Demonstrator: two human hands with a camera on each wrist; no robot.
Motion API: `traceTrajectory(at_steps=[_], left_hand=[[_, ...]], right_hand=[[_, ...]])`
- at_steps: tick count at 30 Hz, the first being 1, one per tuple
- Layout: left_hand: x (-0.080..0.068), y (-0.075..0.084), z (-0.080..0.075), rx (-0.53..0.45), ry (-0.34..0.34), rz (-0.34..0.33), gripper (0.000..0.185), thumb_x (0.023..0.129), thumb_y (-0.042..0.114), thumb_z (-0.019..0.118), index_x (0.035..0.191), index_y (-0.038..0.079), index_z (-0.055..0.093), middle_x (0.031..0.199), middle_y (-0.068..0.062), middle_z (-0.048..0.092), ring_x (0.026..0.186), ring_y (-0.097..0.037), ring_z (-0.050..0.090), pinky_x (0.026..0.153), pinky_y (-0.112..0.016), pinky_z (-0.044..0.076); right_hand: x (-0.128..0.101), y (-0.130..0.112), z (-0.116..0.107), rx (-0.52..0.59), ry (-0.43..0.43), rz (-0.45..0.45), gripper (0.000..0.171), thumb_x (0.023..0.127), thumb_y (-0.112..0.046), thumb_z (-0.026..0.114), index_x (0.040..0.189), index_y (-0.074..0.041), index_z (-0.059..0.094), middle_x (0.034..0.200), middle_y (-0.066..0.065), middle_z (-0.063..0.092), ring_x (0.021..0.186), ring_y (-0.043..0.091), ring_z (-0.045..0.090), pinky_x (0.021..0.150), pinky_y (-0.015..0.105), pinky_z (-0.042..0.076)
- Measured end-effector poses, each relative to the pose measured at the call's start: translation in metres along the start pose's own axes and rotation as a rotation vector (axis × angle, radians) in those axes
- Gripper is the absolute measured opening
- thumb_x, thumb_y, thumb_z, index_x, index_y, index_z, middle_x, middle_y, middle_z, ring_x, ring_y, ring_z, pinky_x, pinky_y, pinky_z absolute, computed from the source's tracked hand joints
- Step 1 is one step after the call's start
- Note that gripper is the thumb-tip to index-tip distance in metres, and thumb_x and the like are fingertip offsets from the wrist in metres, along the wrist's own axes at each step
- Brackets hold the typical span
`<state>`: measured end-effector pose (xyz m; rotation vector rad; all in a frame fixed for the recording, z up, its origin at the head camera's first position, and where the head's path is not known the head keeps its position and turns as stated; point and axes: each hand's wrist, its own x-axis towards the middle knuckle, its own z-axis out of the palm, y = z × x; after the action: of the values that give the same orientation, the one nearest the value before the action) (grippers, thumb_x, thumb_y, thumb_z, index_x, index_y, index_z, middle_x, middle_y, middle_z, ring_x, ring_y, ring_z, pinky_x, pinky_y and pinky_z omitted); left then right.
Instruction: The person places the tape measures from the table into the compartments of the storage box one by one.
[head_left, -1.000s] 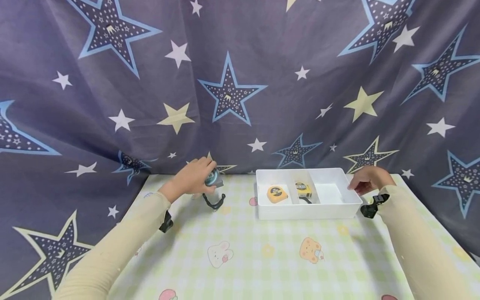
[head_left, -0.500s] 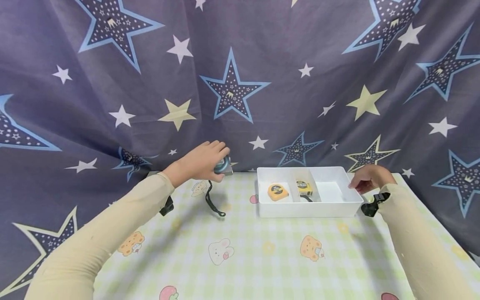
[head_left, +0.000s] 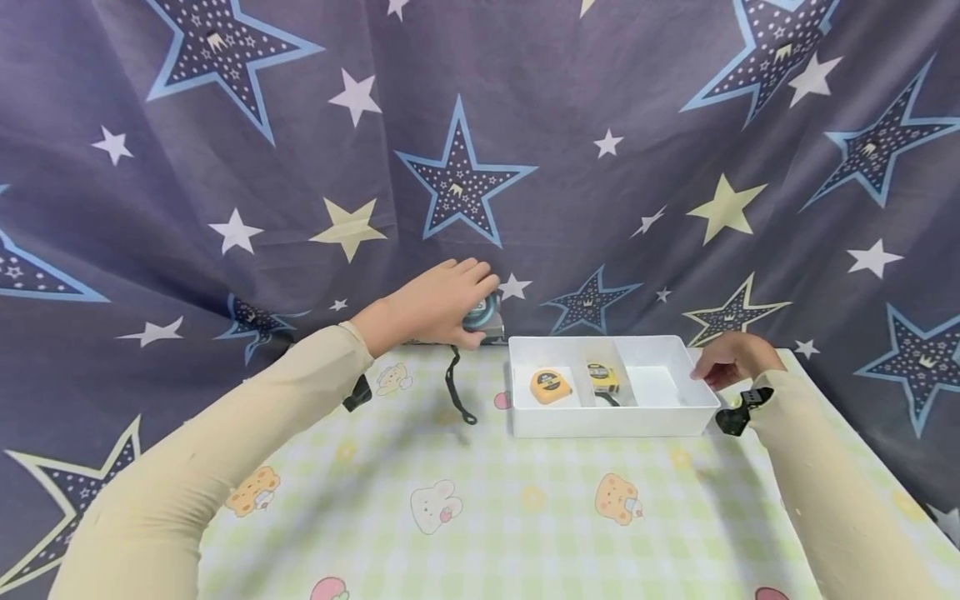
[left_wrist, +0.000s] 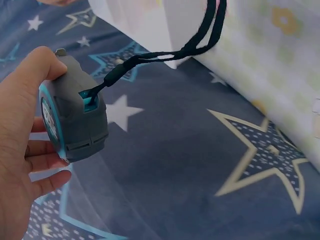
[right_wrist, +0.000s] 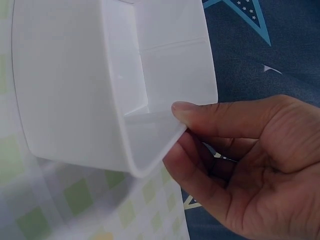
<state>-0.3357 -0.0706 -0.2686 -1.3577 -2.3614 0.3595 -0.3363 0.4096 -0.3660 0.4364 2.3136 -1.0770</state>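
Observation:
My left hand (head_left: 442,304) holds a blue and grey tape measure (left_wrist: 80,107) raised above the table, just left of a white divided box (head_left: 615,422). A black wrist strap (head_left: 455,387) hangs from the tape measure. In the left wrist view the thumb lies over its top and the fingers are behind it. My right hand (right_wrist: 250,155) pinches the rim at the box's right end between thumb and fingers. Inside the box, an orange-yellow tape measure (head_left: 551,387) lies in the left compartment and a yellow tape measure (head_left: 602,377) in the middle one; the right compartment shows bare.
A table with a green and white checked cloth (head_left: 517,517) bears the box. Close behind its far edge hangs a dark purple-blue curtain (head_left: 570,208) with stars. A translucent divider (head_left: 621,375) stands inside the box.
My left hand has lifted the blue tape measure and carried it right, toward the box; its strap now hangs down. The right hand keeps its hold on the box.

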Motion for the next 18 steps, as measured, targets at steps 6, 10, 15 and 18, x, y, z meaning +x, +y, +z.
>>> traceTrajectory(at_steps=[6, 10, 15, 18], left_hand=[[0.019, 0.012, -0.015, 0.023, 0.022, 0.039, 0.069, 0.084, 0.049, 0.067, 0.135, 0.006, 0.050, 0.124, -0.013, 0.056, 0.107, -0.027, 0.053, 0.088, -0.044, 0.050], [0.033, 0.022, -0.025, 0.030, 0.023, 0.063, 0.068, 0.084, 0.049, 0.068, 0.134, 0.006, 0.050, 0.122, -0.012, 0.055, 0.106, -0.027, 0.052, 0.089, -0.044, 0.050], [0.052, 0.032, -0.038, -0.011, 0.002, 0.061, 0.066, 0.085, 0.049, 0.067, 0.134, 0.008, 0.050, 0.122, -0.010, 0.054, 0.106, -0.026, 0.051, 0.090, -0.043, 0.049], [0.063, 0.036, -0.049, -0.042, -0.022, 0.056, 0.066, 0.085, 0.050, 0.068, 0.135, 0.009, 0.050, 0.123, -0.009, 0.054, 0.108, -0.025, 0.051, 0.090, -0.042, 0.049]], right_hand=[[0.000, -0.001, 0.000, 0.000, 0.003, -0.008, 0.023, 0.087, -0.001, 0.072, 0.106, 0.009, 0.062, 0.076, 0.004, 0.065, 0.070, 0.014, 0.065, 0.076, 0.030, 0.060], [0.002, 0.000, 0.000, 0.004, -0.003, -0.004, 0.020, 0.087, -0.001, 0.071, 0.103, 0.008, 0.062, 0.075, 0.004, 0.065, 0.069, 0.014, 0.064, 0.075, 0.029, 0.059], [0.002, 0.001, 0.001, -0.009, -0.004, 0.004, 0.021, 0.088, -0.001, 0.071, 0.103, 0.008, 0.062, 0.075, 0.004, 0.064, 0.069, 0.014, 0.064, 0.074, 0.028, 0.059], [0.002, 0.002, 0.000, -0.009, -0.007, 0.008, 0.021, 0.088, -0.001, 0.071, 0.104, 0.008, 0.061, 0.076, 0.004, 0.063, 0.069, 0.014, 0.063, 0.074, 0.028, 0.059]])
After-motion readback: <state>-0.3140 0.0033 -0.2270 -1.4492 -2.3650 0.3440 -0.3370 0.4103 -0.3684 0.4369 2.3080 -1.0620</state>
